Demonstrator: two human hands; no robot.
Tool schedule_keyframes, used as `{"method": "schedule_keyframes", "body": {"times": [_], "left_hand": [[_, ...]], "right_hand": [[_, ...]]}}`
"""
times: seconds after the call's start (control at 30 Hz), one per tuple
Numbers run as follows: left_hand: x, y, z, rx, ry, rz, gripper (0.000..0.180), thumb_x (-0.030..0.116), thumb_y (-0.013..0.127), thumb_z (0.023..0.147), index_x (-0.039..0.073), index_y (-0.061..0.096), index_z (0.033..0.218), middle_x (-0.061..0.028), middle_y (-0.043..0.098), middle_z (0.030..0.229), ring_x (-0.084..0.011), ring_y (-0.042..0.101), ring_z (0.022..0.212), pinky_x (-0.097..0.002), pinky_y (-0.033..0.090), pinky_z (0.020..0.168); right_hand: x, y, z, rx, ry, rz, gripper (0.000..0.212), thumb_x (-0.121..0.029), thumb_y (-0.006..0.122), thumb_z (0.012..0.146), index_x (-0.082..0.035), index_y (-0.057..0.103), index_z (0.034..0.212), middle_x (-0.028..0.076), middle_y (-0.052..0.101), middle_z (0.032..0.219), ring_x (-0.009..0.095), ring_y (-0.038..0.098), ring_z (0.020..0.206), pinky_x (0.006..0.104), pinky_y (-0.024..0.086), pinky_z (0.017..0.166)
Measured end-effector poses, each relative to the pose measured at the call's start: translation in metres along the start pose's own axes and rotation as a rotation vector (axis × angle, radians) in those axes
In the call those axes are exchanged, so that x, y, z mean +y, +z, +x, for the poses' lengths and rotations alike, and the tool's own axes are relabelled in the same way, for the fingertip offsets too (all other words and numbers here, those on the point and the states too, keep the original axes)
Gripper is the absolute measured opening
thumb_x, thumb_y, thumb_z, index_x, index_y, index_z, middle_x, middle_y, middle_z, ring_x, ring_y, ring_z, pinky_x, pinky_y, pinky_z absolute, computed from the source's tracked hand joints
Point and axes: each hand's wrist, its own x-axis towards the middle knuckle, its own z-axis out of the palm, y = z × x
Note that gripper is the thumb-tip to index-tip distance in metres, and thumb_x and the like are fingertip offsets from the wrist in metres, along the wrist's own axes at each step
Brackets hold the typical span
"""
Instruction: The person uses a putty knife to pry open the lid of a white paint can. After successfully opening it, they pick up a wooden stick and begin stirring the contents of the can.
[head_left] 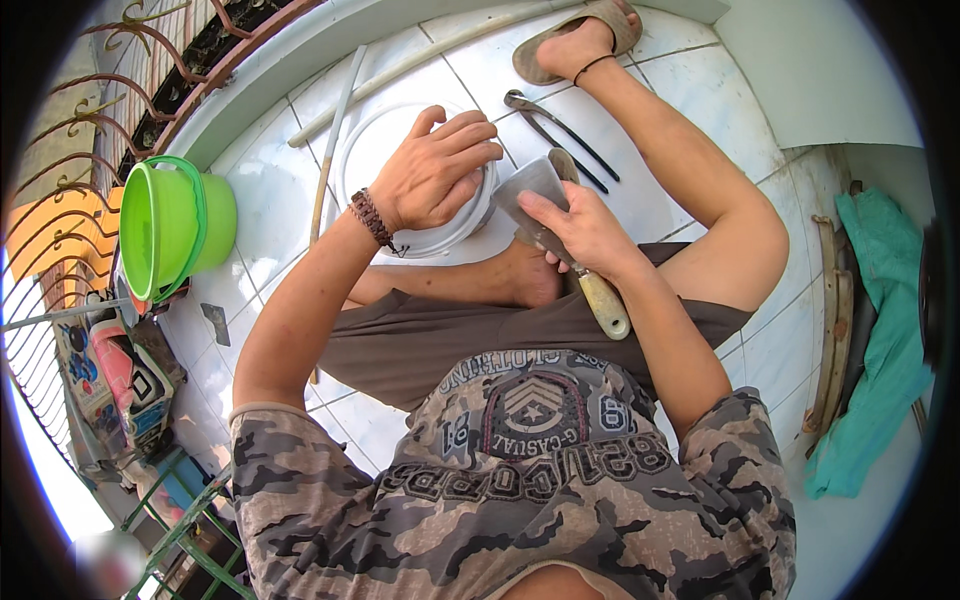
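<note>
My right hand (pixel 590 230) grips a putty knife (pixel 605 308) by its blade and neck, with the thumb flat on the wide grey metal and the worn, pale handle pointing back toward my lap. Beside the blade shows a small brownish rounded piece that I cannot make out. My left hand (pixel 440 172) hovers to the left, fingers loosely bent and apart, with nothing seen in it. Beneath it lies a round white lid or bucket (pixel 372 150), partly covered by the hand. Black-handled pincers (pixel 565 138) rest on the tiles beyond my right hand.
A bright green bucket (pixel 178 228) stands at the left by the curled metal railing (pixel 130 90). A thin stick (pixel 335 140) and a long pale pole (pixel 400 62) lie on the tiles. Teal cloth (pixel 880 330) and wooden strips (pixel 830 330) are at the right.
</note>
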Motion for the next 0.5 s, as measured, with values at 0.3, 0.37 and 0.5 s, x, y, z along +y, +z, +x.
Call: {"method": "schedule_keyframes", "body": {"times": [0.3,0.37,0.5], "left_hand": [[0.001,0.002,0.0,0.009,-0.024,0.007,0.034,0.013,0.052,0.079,0.007,0.059,0.112,-0.0114,0.058,0.12,-0.0257,0.051,0.124,-0.046,0.035,0.1],[0.001,0.001,0.0,-0.015,-0.036,0.01,0.037,0.013,0.052,0.079,0.007,0.059,0.114,-0.0119,0.058,0.122,-0.026,0.051,0.125,-0.0463,0.035,0.102],[-0.005,0.003,-0.002,0.032,-0.021,-0.007,0.043,0.013,0.052,0.08,0.006,0.059,0.122,-0.0127,0.058,0.126,-0.0269,0.05,0.128,-0.0476,0.034,0.104]], "right_hand": [[-0.013,-0.016,0.008,0.063,-0.056,-0.429,0.07,-0.044,0.061,0.1,0.007,0.042,0.144,0.018,0.068,0.106,0.018,0.064,0.068,0.0321,0.053,0.054],[-0.009,-0.021,0.011,-0.009,-0.016,-0.376,0.066,-0.044,0.059,0.1,0.007,0.045,0.139,0.016,0.069,0.105,0.018,0.064,0.068,0.0317,0.052,0.053],[-0.021,-0.023,0.012,-0.09,0.048,-0.25,0.039,-0.037,0.057,0.104,-0.003,0.055,0.124,0.001,0.062,0.084,0.008,0.054,0.061,0.0271,0.044,0.046]]}}
